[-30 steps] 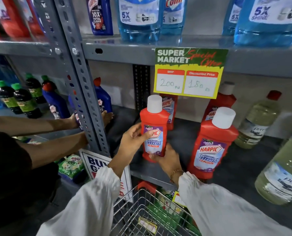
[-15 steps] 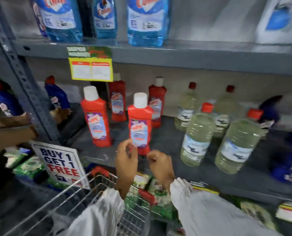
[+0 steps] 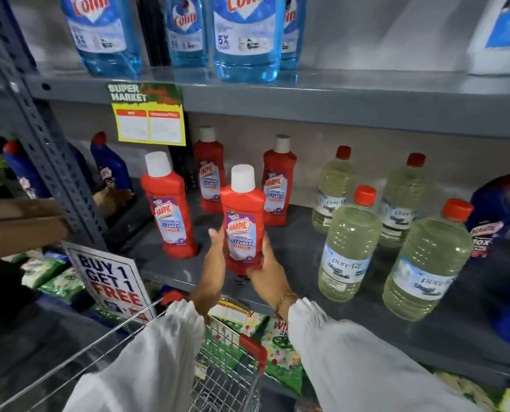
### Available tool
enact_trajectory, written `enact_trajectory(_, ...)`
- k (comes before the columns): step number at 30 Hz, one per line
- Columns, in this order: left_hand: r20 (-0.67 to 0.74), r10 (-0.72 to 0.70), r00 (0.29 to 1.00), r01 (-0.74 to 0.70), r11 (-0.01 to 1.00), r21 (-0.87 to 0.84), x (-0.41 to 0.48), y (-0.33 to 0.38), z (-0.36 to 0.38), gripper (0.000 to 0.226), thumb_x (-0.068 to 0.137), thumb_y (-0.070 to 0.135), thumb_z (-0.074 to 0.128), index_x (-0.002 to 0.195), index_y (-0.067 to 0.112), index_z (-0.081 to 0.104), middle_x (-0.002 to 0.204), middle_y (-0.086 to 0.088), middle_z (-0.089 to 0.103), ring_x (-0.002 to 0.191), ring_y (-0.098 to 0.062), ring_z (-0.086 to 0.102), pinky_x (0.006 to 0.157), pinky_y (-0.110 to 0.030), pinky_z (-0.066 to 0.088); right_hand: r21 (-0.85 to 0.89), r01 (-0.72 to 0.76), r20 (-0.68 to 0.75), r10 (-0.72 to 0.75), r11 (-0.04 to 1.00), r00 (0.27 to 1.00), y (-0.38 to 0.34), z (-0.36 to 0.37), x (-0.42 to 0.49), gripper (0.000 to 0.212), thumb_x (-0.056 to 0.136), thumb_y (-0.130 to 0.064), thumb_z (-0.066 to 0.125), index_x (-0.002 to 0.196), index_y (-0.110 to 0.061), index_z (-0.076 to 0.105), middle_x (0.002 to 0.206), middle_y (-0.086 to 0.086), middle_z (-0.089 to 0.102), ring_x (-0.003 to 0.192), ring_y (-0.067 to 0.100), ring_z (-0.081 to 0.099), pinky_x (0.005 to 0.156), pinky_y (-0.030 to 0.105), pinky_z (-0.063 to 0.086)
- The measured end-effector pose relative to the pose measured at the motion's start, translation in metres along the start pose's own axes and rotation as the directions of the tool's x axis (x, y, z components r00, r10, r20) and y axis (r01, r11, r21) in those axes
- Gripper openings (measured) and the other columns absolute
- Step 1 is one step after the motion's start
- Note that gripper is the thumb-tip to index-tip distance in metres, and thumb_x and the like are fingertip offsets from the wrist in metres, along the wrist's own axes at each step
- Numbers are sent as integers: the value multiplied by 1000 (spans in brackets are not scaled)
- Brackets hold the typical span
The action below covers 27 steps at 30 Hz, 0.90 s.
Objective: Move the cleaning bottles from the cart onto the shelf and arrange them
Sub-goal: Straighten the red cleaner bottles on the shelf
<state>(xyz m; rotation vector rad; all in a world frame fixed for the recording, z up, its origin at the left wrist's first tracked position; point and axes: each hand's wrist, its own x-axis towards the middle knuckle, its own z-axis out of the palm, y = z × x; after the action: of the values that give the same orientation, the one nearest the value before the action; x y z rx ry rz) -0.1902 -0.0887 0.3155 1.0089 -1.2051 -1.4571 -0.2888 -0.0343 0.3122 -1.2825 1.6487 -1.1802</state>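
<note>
Upright, red bottle [image 3: 241, 221] between both hands.

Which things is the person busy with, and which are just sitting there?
Busy with:
- red Harpic bottle, held by left hand and right hand
- grey shelf
- wire cart

Just sitting there:
- blue Colin bottles
- pale yellow bottles
- BUY 1 GET 1 FREE sign
</note>
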Motion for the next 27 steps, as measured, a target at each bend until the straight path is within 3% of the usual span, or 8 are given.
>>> enact_trajectory(4,118,-29,993,30,999,-12,-3,-1,-5,62,89,63,14,136,35,44,138,-6,54,126,-22,52,109,-39,38,-8,-10,-97,9,1000,995,3,1,3,77,85,-9,58,147,-30,16,134,3,56,118,23,55,97,27,41)
enact_trajectory(8,163,-26,986,33,999,-38,-5,1,0,55,95,51,9,138,33,37,137,-17,48,126,-31,46,108,-41,36,-32,-9,-150,4,999,989,4,-4,1,76,84,-8,56,145,-32,20,132,4,59,116,23,58,99,29,43)
enact_trajectory(10,166,-29,986,33,999,-22,-6,4,1,50,94,53,11,133,39,38,141,-10,51,125,-22,52,104,-32,43,-26,-10,-156,5,1000,988,4,-3,-1,75,84,-9,56,145,-34,20,130,4,60,115,23,58,103,33,44)
enact_trajectory(14,146,-72,987,73,997,-4,-4,4,0,50,95,52,12,134,38,40,139,-10,53,125,-31,49,107,-40,37,-21,-12,-185,7,1000,983,6,-1,-3,75,84,-9,55,144,-35,20,131,4,59,118,22,57,105,35,43)
enact_trajectory(18,164,-100,981,98,995,22,-6,5,0,40,95,53,14,119,46,45,126,1,57,115,-14,54,100,-32,41,-44,-29,-209,19,999,978,7,1,-5,75,85,-14,57,146,-33,17,135,5,56,120,24,55,106,38,42)
enact_trajectory(23,153,-81,985,74,996,53,-6,6,-3,36,95,54,21,114,49,51,121,7,57,109,-11,55,97,-30,42,-50,-42,-223,30,998,974,7,7,-5,82,81,-16,61,146,-30,14,135,5,54,120,26,54,104,40,43)
enact_trajectory(25,109,-35,993,22,993,113,-6,-2,-8,26,91,58,32,98,54,58,121,7,60,113,-12,57,101,-32,42,-18,-60,-272,53,998,961,7,13,-6,83,80,-12,63,147,-25,15,139,7,49,124,26,50,106,40,42)
enact_trajectory(27,-68,89,994,-73,977,200,-6,-10,-19,18,89,50,47,92,41,62,109,4,64,106,-15,60,91,-24,45,-1,-77,-328,73,997,942,9,19,-6,84,79,-7,63,147,-17,15,142,10,43,126,27,45,105,39,38)
